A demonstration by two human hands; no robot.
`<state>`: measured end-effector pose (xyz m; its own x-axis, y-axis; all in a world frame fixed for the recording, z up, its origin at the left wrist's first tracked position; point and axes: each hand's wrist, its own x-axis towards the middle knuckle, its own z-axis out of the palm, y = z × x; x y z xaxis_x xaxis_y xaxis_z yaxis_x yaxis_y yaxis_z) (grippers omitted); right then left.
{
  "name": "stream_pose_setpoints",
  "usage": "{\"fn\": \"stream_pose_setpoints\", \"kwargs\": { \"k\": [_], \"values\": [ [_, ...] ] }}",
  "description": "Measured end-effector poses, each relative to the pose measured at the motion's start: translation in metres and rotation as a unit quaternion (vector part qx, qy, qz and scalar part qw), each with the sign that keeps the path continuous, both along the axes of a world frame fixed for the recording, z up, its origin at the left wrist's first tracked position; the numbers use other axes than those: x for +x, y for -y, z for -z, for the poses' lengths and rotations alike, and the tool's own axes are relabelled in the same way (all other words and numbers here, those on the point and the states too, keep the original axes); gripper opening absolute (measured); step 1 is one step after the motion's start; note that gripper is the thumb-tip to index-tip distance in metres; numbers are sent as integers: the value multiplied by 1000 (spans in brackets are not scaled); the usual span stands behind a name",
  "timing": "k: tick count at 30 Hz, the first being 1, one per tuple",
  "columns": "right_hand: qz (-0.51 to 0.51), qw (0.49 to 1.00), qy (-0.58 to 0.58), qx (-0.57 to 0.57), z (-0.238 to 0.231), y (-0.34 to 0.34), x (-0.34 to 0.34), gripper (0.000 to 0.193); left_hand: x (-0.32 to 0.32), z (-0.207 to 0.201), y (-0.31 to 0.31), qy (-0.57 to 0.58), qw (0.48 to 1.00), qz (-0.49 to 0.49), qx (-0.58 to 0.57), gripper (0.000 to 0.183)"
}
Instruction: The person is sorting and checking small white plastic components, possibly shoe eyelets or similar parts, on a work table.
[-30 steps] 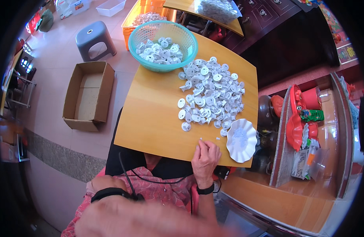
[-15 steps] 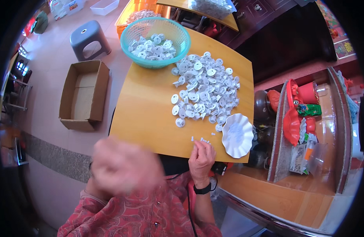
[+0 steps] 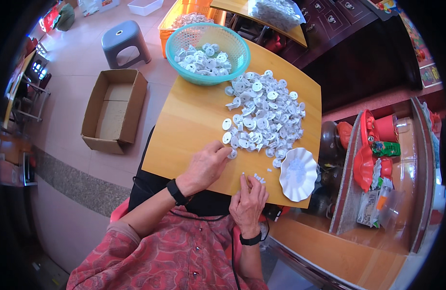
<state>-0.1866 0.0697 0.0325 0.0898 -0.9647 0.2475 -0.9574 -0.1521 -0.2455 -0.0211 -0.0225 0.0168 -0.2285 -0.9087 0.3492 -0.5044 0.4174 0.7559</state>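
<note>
blue-grey stool [image 3: 117, 41] | open cardboard box [image 3: 133, 108] (on the floor [image 3: 63, 140]) | dark cabinet [image 3: 368, 60] | green packet [image 3: 386, 148], probably, at right

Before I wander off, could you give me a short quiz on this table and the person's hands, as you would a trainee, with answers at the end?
1. What colour is the round basket at the far side of the table? a) orange b) blue-green c) red
2. True or false: small loose white pieces lie on the tabletop near the wavy-rimmed white dish.
3. Which hand is at the near edge of the pile of white discs?

Key: 1. b; 2. true; 3. the left hand.
</note>
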Motion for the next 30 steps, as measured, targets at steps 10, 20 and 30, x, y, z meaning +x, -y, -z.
{"fn": "stream_pose_setpoints", "kwargs": {
  "k": [10,20,30],
  "values": [
    [-38,999,8,23,-11,-11,3,47,-11,9,3,12,999,23,29,23],
    [-68,993,61,-71,21,-25,-7,23,-8,15,-1,27,999,43,10,24],
    [29,971,235,-36,-6,-13,7,6,17,19,-8,-356,877,98,307,18]
  ]
}}
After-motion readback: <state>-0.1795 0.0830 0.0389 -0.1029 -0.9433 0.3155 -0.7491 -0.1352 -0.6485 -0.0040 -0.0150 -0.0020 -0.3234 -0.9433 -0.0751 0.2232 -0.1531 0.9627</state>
